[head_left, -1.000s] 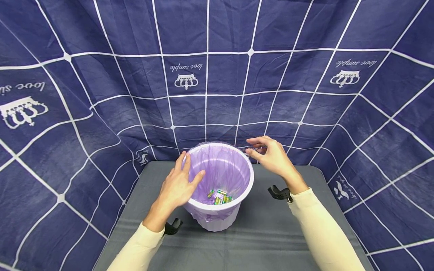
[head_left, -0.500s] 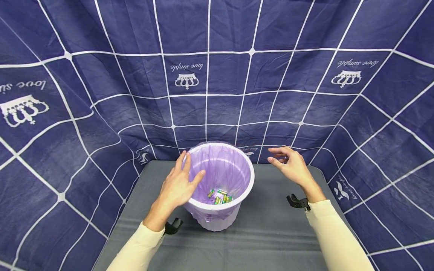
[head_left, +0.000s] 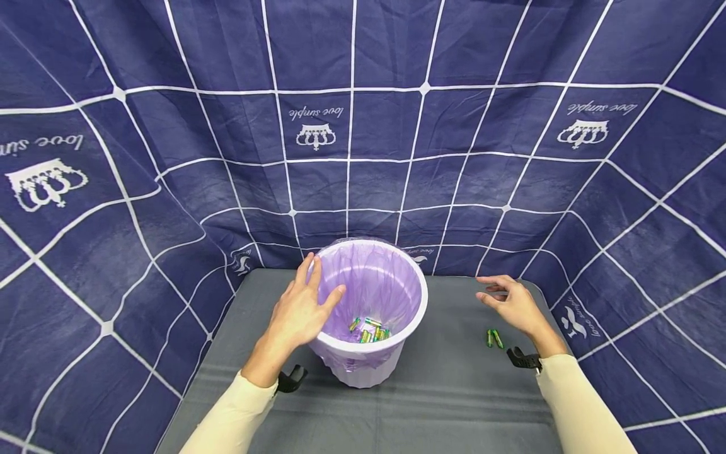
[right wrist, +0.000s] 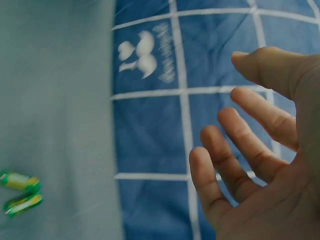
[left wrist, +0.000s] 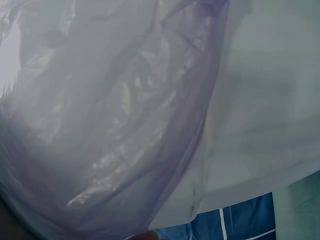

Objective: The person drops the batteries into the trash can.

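Observation:
A white bin (head_left: pixel 371 373) lined with a thin purple bag (head_left: pixel 363 284) stands on the grey table. Several green and gold batteries (head_left: pixel 374 334) lie at its bottom. My left hand (head_left: pixel 300 312) rests at the bin's left rim, fingers straight along the outside and thumb over the opening. The left wrist view is filled by the bag's folded-over edge (left wrist: pixel 125 115) and the bin wall (left wrist: pixel 265 120). My right hand (head_left: pixel 513 306) hovers over the table to the right, fingers loosely bent and nothing in them. Two more batteries (head_left: pixel 495 338) lie side by side just below it.
The grey table (head_left: pixel 442 403) runs up to a blue cloth with white grid lines (head_left: pixel 374 126), which hangs behind it and on both sides. A black strap mount (head_left: pixel 523 359) sits on the right wrist, and another mount (head_left: pixel 292 378) on the left.
My right hand has moved right and down, away from the bin, and two batteries on the table have come into view below it. The left hand stays at the rim.

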`<state>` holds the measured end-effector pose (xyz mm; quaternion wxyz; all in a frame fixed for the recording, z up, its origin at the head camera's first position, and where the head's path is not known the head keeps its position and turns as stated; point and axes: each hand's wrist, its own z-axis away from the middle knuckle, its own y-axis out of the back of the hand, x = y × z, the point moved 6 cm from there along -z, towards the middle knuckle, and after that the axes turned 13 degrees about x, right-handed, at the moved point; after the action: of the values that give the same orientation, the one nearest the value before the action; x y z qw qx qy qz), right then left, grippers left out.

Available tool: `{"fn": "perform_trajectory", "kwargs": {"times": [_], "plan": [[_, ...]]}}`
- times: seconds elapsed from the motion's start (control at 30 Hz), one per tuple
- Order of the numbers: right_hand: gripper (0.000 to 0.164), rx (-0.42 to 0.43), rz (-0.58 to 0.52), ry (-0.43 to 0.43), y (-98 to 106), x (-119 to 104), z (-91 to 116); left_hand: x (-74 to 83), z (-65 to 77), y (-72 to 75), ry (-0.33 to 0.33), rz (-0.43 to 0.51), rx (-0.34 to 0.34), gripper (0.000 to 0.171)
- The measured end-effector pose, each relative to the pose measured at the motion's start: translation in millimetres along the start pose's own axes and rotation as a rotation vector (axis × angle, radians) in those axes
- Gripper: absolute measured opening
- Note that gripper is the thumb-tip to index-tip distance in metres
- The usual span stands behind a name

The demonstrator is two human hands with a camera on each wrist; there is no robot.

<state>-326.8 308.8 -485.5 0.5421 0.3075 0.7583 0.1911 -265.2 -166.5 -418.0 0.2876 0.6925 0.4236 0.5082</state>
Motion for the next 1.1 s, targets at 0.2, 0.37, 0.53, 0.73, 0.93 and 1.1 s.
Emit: {"fn": "perform_trajectory", "kwargs": {"times": [0.2, 0.37, 0.53, 0.73, 0.93, 1.1], "plan": [[0.046, -0.054, 0.064, -0.038, -7.6, 43.7, 16.3, 1.0, 0.3, 0.8, 0.0, 0.008, 0.0, 0.094], [0.048, -0.102, 0.098, -0.087, -15.2, 74.3, 30.1, 0.2, 0.1, 0.7, 0.005, 0.011, 0.003, 0.094], [0.05, -0.129, 0.138, -0.108, -20.8, 97.6, 43.8, -0.9, 0.6, 0.3, 0.005, 0.008, 0.006, 0.094], [0.054, -0.146, 0.131, -0.126, -26.0, 120.7, 58.3, -0.2, 0.7, 0.4, 0.003, 0.01, 0.005, 0.094], [0.055, -0.16, 0.121, -0.127, -29.3, 131.7, 67.8, 0.2, 0.8, 0.9, 0.003, 0.01, 0.01, 0.093], [0.054, -0.139, 0.098, -0.115, -30.1, 139.7, 72.6, 0.5, 1.4, 1.1, 0.002, 0.013, 0.012, 0.093]]}}
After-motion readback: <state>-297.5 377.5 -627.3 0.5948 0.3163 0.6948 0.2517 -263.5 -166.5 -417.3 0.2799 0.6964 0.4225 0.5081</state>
